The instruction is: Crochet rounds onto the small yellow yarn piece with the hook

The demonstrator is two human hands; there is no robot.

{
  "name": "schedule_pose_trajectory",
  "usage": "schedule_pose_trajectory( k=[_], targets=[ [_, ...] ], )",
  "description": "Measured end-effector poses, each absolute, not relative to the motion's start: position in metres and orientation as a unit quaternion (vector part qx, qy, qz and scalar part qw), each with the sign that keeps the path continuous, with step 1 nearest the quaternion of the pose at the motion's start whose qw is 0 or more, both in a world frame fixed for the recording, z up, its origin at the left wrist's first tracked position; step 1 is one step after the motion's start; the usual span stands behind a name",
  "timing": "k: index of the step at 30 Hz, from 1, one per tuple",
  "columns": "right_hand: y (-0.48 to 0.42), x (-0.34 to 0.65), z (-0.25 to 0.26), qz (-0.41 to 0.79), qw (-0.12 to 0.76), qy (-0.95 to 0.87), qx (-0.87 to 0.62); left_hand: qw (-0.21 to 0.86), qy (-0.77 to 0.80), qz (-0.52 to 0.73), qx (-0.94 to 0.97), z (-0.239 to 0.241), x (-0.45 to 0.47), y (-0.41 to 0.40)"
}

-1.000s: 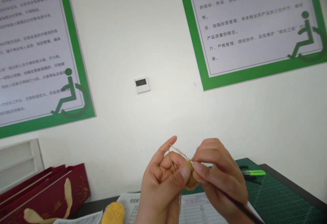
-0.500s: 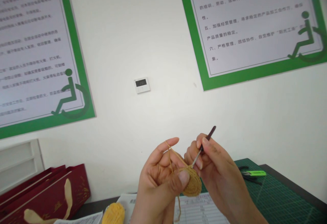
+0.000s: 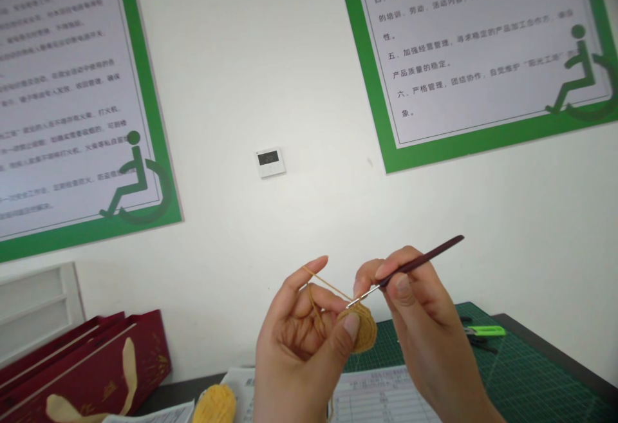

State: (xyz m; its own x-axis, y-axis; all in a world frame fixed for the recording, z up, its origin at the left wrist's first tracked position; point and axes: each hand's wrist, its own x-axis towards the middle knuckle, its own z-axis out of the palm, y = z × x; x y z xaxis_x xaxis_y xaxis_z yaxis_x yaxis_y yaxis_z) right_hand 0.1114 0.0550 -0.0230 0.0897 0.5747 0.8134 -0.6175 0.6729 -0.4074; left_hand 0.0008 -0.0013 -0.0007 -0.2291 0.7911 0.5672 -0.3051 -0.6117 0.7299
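Pinching the crocheted disc [image 3: 365, 333], the left hand [image 3: 302, 342] tensions yarn [image 3: 328, 283]; the right hand [image 3: 422, 310] grips the hook [image 3: 434, 254] — already partly worked, seemingly unfinished.

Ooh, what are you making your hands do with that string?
A person's left hand pinches a small, round tan yarn piece, with a yarn strand stretched from its top edge to one of the raised fingers. The right hand holds a dark-handled tool, its thin metal end at the top of the piece. Nearby are a yellow yarn ball and a green mat.
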Motion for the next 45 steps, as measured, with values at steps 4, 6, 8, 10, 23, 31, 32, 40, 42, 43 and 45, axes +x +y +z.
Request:
schedule_pose_trajectory(
  k=[4,6,8,10,23,31,32,40,42,43,45],
  targets=[
    [0.057,0.116,-0.022,0.387,0.735,-0.555,0.038,0.367,0.244,0.746,0.499,-0.002,0.0,-0.001],
    [0.058,0.118,-0.022,0.36,0.737,-0.57,0.047,0.364,0.248,0.748,0.496,-0.002,0.0,-0.001],
    [0.057,0.12,-0.022,0.333,0.739,-0.583,0.05,0.359,0.252,0.748,0.498,-0.001,0.0,-0.001],
    [0.055,0.122,-0.021,0.313,0.74,-0.593,0.047,0.357,0.253,0.746,0.502,-0.001,0.0,-0.002],
    [0.05,0.121,-0.02,0.257,0.76,-0.596,0.013,0.338,0.236,0.754,0.512,0.0,0.003,-0.002],
    [0.046,0.124,-0.022,0.202,0.758,-0.62,0.011,0.317,0.255,0.754,0.515,0.002,0.004,-0.004],
    [0.045,0.124,-0.023,0.198,0.759,-0.62,0.009,0.315,0.259,0.753,0.516,0.002,0.004,-0.005],
    [0.045,0.125,-0.021,0.17,0.759,-0.628,0.0,0.291,0.259,0.755,0.527,0.002,0.006,-0.006],
    [0.044,0.128,-0.02,0.134,0.752,-0.645,-0.002,0.288,0.26,0.757,0.525,0.003,0.006,-0.006],
    [0.043,0.129,-0.018,0.11,0.746,-0.657,-0.005,0.288,0.262,0.757,0.524,0.003,0.007,-0.006],
    [0.042,0.132,-0.015,0.047,0.731,-0.681,-0.012,0.287,0.265,0.756,0.525,0.004,0.008,-0.007]
  ],
)
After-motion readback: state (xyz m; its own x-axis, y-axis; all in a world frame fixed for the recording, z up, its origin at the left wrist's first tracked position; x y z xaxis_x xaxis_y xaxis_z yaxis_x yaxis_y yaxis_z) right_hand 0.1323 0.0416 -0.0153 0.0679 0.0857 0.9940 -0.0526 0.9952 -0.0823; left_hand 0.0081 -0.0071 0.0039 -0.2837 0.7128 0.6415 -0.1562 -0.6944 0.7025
